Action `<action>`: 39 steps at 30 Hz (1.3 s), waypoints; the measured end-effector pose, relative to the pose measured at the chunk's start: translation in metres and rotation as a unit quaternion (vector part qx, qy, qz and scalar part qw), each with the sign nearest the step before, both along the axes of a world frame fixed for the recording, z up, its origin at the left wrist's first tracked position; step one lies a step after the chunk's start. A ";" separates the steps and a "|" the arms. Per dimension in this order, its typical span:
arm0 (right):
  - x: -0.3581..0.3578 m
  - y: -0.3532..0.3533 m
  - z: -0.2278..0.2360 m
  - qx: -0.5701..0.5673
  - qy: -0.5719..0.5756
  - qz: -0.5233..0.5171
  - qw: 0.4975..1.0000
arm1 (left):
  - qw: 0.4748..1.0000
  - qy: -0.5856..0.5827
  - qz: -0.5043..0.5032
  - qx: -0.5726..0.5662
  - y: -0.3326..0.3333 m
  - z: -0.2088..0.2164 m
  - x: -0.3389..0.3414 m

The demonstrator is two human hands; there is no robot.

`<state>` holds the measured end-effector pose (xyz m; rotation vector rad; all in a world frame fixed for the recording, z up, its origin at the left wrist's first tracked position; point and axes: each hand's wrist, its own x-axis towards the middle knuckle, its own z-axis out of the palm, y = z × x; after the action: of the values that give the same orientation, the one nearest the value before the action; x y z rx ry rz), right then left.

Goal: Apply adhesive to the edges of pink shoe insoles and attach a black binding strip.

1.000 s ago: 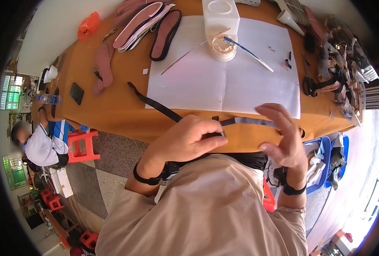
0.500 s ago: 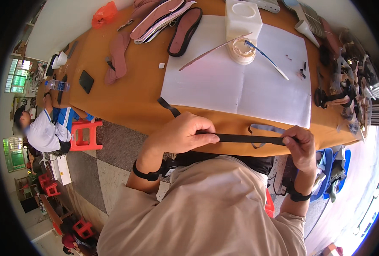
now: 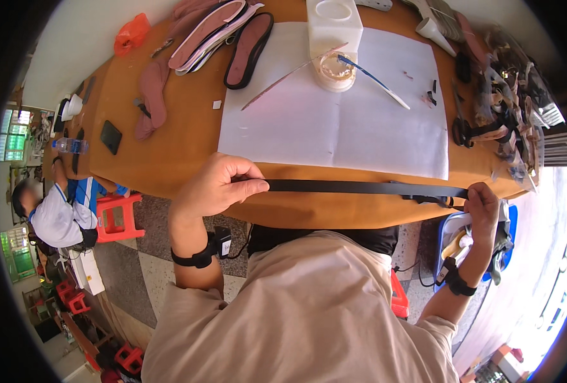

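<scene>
Long thin black flexible strap being stretched taut along near edge of orange wooden desk. Left hand pinching left end, right hand clamping right end. Looking light, limp, soft; ends best grip points.

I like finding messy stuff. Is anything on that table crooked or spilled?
Nothing is spilled. A thin stick and a blue brush lie slanted across the white paper, and small dark scraps dot it. The black strap is pulled straight between left hand and right hand.
</scene>
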<state>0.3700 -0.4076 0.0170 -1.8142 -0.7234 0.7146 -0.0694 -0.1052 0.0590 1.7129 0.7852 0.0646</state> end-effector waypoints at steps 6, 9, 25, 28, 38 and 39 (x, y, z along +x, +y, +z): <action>0.004 0.004 -0.004 -0.014 -0.008 -0.004 1.000 | 0.999 -0.015 0.030 -0.020 0.000 0.007 -0.005; -0.012 0.024 0.015 -0.092 -0.004 0.014 0.996 | 0.998 -0.032 0.049 -0.028 -0.006 0.009 0.002; -0.176 0.147 0.045 0.087 0.097 0.369 0.920 | 0.968 -0.138 -0.102 0.181 -0.037 0.019 0.070; -0.174 0.146 0.045 0.037 0.058 0.348 0.935 | 0.983 -0.108 -0.051 0.141 -0.038 0.015 0.065; -0.169 0.141 0.028 0.094 0.024 0.292 0.951 | 0.986 -0.151 0.062 0.022 -0.051 0.006 0.075; -0.169 0.142 0.026 0.152 -0.055 0.306 0.938 | 0.987 -0.149 0.062 0.011 -0.052 0.006 0.076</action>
<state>0.2007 -0.2652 0.0427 -1.3478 -1.4240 0.8435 0.0067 -0.1576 0.0648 1.6258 0.6680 0.4065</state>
